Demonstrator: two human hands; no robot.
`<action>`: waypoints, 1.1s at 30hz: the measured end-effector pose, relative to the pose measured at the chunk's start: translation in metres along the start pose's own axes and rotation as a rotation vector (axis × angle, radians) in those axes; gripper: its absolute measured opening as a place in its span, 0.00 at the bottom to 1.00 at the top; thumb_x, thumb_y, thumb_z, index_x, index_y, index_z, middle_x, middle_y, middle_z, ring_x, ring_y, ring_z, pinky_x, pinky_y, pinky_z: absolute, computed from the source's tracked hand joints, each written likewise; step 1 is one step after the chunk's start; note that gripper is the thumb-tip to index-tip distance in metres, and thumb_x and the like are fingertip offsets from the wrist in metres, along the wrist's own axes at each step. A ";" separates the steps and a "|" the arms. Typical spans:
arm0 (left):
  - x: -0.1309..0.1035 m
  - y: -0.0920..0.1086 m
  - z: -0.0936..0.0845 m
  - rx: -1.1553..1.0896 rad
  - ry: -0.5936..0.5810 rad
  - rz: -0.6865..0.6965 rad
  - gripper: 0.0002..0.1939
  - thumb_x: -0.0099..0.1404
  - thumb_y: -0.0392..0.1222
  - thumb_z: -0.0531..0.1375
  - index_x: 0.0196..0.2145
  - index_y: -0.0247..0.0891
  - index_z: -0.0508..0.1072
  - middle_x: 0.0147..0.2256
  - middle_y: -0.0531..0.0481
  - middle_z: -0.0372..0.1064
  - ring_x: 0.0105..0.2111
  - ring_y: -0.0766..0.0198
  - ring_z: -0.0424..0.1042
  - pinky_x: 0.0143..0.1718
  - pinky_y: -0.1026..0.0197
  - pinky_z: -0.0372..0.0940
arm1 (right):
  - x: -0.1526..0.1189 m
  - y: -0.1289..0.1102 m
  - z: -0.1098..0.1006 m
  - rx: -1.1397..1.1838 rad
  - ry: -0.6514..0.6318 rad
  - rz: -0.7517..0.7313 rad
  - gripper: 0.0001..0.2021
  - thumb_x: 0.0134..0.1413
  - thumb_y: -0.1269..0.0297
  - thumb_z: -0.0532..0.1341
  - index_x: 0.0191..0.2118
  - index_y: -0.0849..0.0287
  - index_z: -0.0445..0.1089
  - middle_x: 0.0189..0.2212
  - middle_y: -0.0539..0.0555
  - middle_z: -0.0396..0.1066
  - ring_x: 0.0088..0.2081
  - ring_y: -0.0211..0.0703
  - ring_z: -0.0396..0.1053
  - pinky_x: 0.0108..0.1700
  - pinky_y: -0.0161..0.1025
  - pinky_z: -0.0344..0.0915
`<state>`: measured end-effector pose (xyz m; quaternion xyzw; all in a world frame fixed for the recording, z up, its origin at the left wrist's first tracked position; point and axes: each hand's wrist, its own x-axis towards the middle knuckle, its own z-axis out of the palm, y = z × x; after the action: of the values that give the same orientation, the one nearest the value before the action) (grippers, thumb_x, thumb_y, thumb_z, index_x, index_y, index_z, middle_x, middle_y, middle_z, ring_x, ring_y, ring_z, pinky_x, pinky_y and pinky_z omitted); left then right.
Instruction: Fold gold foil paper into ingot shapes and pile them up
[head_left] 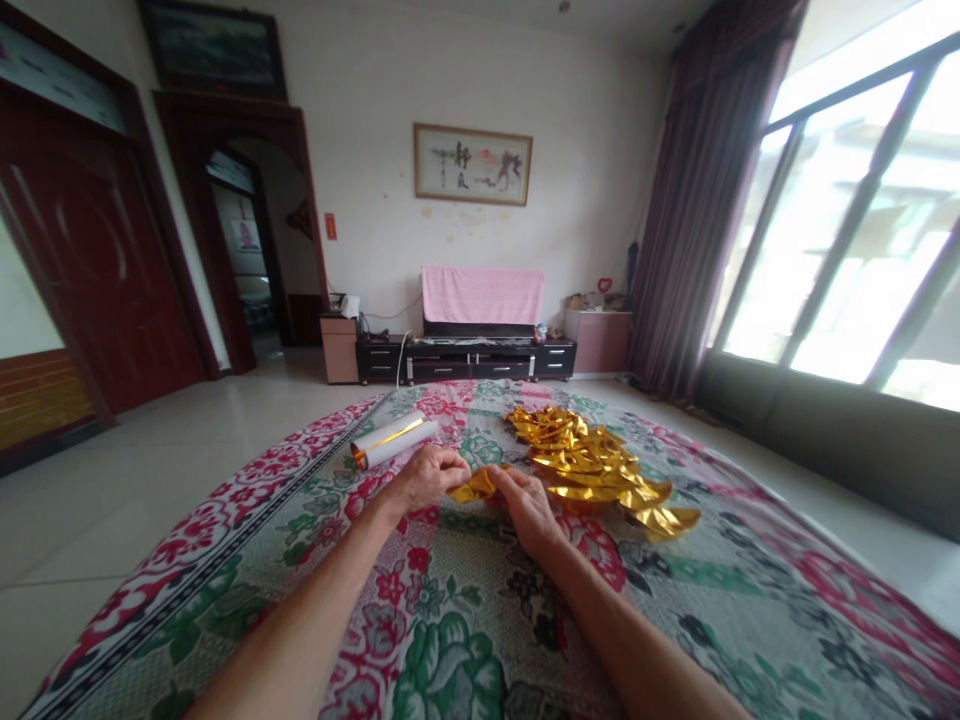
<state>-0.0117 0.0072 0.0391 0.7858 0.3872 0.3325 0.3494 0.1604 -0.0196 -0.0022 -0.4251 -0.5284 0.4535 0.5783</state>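
Between my two hands is a small piece of gold foil (474, 487), folded and shiny. My left hand (429, 478) pinches its left end, fingers closed. At its right end my right hand (527, 502) grips it with thumb and fingers pressed together. Just right of my right hand lies a long pile of folded gold foil pieces (592, 462), overlapping one another on the flowered cloth (450, 670). Beyond my left hand rests a roll of white and gold sheets (394, 438), lying on its side.
The cloth covers a rounded table. Past its far edge stand a low black cabinet (472, 362) and a pink cloth (484, 295) draped over a screen. A curtain (705, 200) and windows are on the right, doors on the left.
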 end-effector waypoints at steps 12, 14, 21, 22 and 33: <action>0.000 -0.002 0.001 0.102 0.022 0.003 0.14 0.52 0.46 0.57 0.29 0.33 0.74 0.23 0.50 0.68 0.23 0.67 0.63 0.24 0.67 0.56 | -0.005 -0.011 0.003 -0.056 -0.014 -0.079 0.16 0.42 0.51 0.61 0.21 0.61 0.73 0.15 0.48 0.62 0.20 0.33 0.56 0.24 0.32 0.53; -0.001 0.001 0.001 0.128 0.020 0.033 0.13 0.52 0.45 0.56 0.25 0.33 0.74 0.22 0.51 0.67 0.22 0.68 0.62 0.23 0.68 0.55 | -0.006 -0.011 0.004 -0.097 -0.026 -0.084 0.17 0.43 0.50 0.60 0.21 0.61 0.73 0.15 0.48 0.62 0.20 0.34 0.56 0.23 0.32 0.53; -0.004 0.002 -0.002 -0.001 -0.095 -0.058 0.14 0.52 0.48 0.58 0.25 0.33 0.74 0.21 0.52 0.67 0.22 0.68 0.61 0.22 0.68 0.53 | -0.004 -0.008 0.001 -0.161 -0.011 -0.101 0.20 0.44 0.48 0.58 0.18 0.61 0.70 0.14 0.49 0.63 0.19 0.34 0.56 0.23 0.32 0.52; -0.005 0.000 -0.002 -0.060 -0.117 -0.090 0.15 0.52 0.49 0.57 0.26 0.33 0.74 0.21 0.51 0.67 0.21 0.68 0.61 0.22 0.68 0.53 | -0.004 -0.007 0.001 -0.147 -0.014 -0.107 0.20 0.44 0.48 0.58 0.19 0.61 0.71 0.14 0.49 0.63 0.19 0.34 0.56 0.23 0.32 0.53; -0.012 -0.009 -0.008 -0.307 -0.149 -0.232 0.15 0.51 0.49 0.59 0.28 0.33 0.74 0.21 0.52 0.68 0.18 0.70 0.62 0.21 0.68 0.55 | -0.002 -0.007 0.005 0.016 0.052 -0.022 0.23 0.41 0.45 0.59 0.32 0.62 0.73 0.15 0.49 0.66 0.18 0.35 0.61 0.23 0.33 0.59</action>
<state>-0.0272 0.0035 0.0327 0.6959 0.3930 0.2860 0.5287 0.1559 -0.0233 0.0042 -0.4262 -0.5140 0.4402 0.6003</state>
